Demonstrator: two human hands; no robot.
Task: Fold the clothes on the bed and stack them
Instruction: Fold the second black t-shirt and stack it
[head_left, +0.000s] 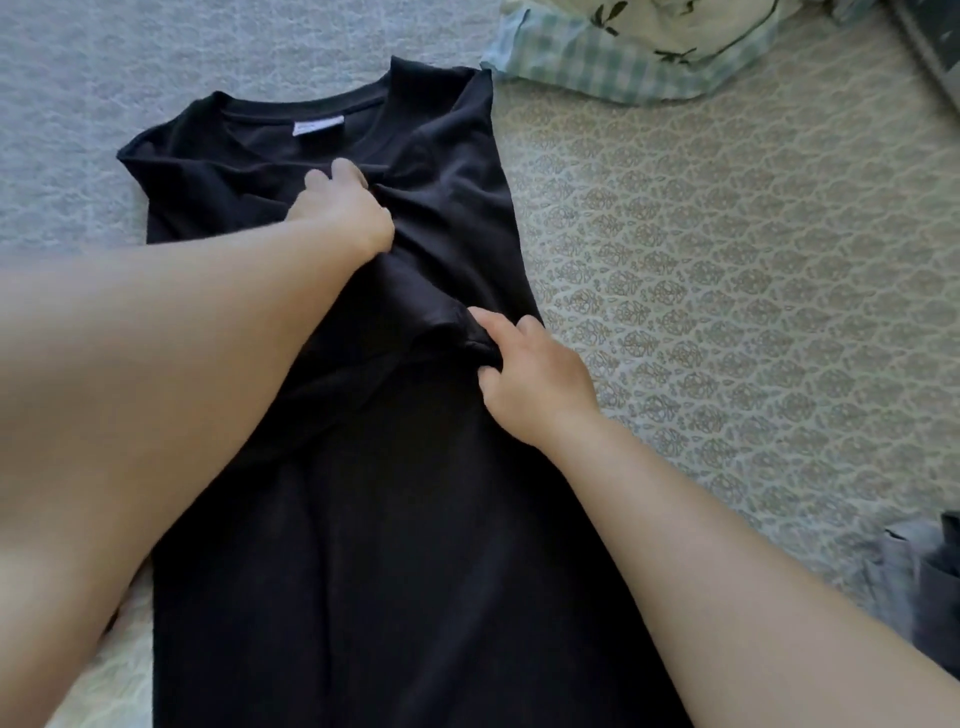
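A black T-shirt lies flat on the bed, its long axis running away from the person, with the neckline and its white label at the far end and the hem nearest the camera. Both sleeves appear folded in over the body, so the shirt forms a long narrow strip. The left hand reaches farther up, to the chest just below the collar, with its fingers curled into a bunch of cloth. The right hand sits nearer, at the middle of the strip toward its right edge, pinching a folded ridge of fabric, probably the tucked sleeve. The next fold likely runs along the shirt's length, hem toward collar or collar toward hem. Checked and leaf-print fabric lies at the far right, and a grey garment at the near right edge
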